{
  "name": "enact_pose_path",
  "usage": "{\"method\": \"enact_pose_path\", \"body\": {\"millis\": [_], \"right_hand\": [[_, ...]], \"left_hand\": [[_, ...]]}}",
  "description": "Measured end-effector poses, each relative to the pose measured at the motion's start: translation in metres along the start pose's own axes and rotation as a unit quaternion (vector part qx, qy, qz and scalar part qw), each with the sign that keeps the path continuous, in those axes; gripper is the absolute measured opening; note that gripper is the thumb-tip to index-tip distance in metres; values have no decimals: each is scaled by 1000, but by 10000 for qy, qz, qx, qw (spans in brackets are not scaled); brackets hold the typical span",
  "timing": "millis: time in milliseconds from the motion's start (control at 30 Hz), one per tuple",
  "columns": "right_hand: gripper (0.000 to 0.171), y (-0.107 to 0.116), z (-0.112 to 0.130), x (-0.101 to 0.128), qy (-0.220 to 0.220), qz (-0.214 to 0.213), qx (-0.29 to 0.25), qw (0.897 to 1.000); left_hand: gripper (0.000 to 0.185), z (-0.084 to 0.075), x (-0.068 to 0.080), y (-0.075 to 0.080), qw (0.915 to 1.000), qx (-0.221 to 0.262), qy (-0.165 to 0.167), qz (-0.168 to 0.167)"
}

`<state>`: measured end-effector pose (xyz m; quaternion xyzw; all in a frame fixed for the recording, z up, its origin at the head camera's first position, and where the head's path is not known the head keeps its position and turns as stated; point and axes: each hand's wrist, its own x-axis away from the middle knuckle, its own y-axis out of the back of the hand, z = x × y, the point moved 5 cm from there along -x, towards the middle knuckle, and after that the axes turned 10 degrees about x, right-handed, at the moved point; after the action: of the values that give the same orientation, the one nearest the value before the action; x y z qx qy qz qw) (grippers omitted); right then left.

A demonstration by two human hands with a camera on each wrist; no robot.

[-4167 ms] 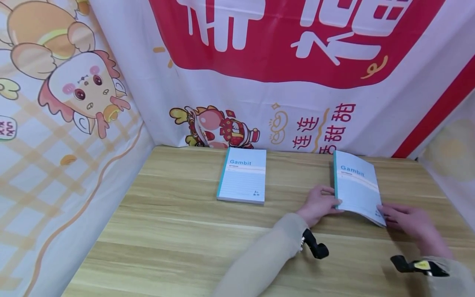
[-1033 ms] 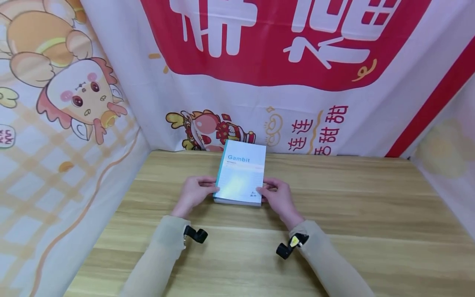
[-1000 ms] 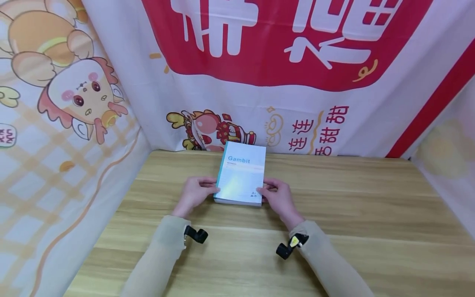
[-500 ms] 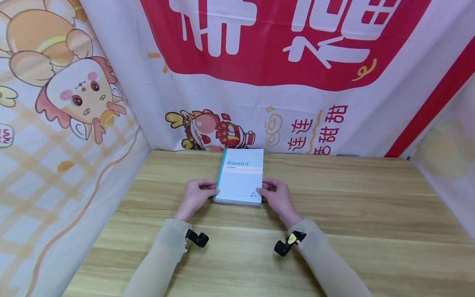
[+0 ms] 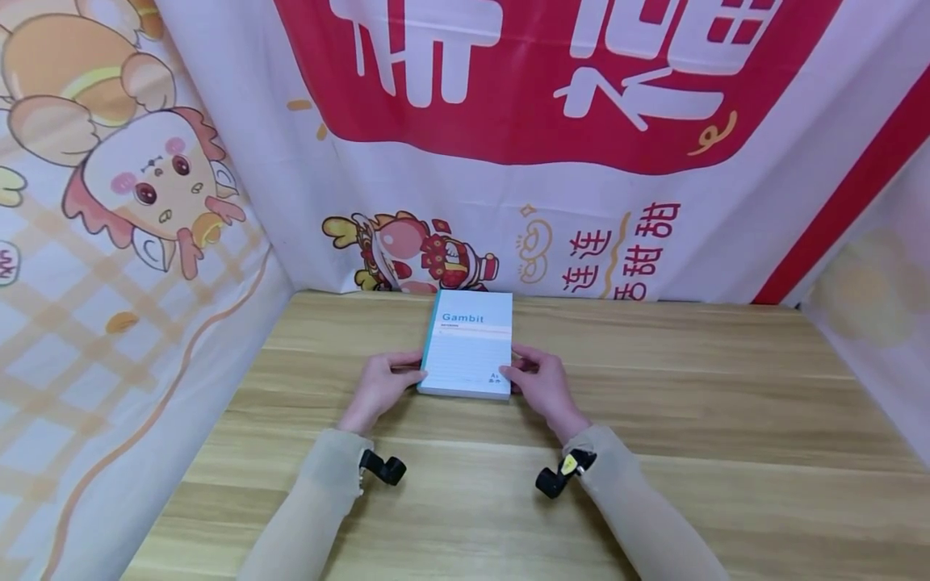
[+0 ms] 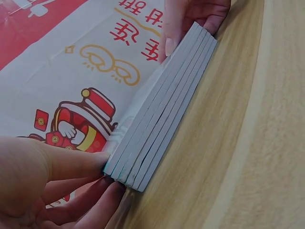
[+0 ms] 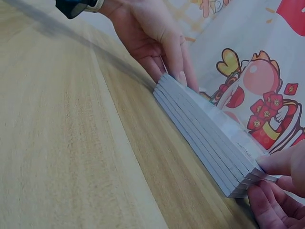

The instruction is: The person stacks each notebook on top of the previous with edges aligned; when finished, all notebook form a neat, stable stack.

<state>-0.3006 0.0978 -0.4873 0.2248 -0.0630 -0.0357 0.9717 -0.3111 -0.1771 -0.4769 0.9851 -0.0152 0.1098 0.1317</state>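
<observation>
A neat stack of several notebooks (image 5: 468,347) lies at the table's back edge, its top cover pale blue and printed "Gambit", with a teal spine on the left. My left hand (image 5: 381,387) grips the near left corner, thumb on the top edge and fingers against the spine side. On the opposite corner, my right hand (image 5: 543,387) grips likewise, its thumb over the cover. In the left wrist view the layered ends of the notebooks (image 6: 159,117) show nearly flush. The right wrist view shows the same near edges of the stack (image 7: 205,136), close to the tabletop.
The wooden table (image 5: 690,452) extends left, right and in front of the stack. A printed cloth (image 5: 552,145) hangs right behind it, and another cloth (image 5: 145,339) bounds the left side. Black wrist cameras sit on both sleeves.
Earlier, both hands held a single notebook at the right; it now lies on the stack. Since one second ago the top notebook's raised far end has come down flat, with both hands staying at the sides.
</observation>
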Motion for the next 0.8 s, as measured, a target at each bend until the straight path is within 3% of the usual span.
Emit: {"method": "enact_pose_path", "body": {"millis": [800], "right_hand": [[51,-1,-2,3,-58,177,329,9993]], "left_hand": [[37,4,4,2,9989,-369,-188,213]]}}
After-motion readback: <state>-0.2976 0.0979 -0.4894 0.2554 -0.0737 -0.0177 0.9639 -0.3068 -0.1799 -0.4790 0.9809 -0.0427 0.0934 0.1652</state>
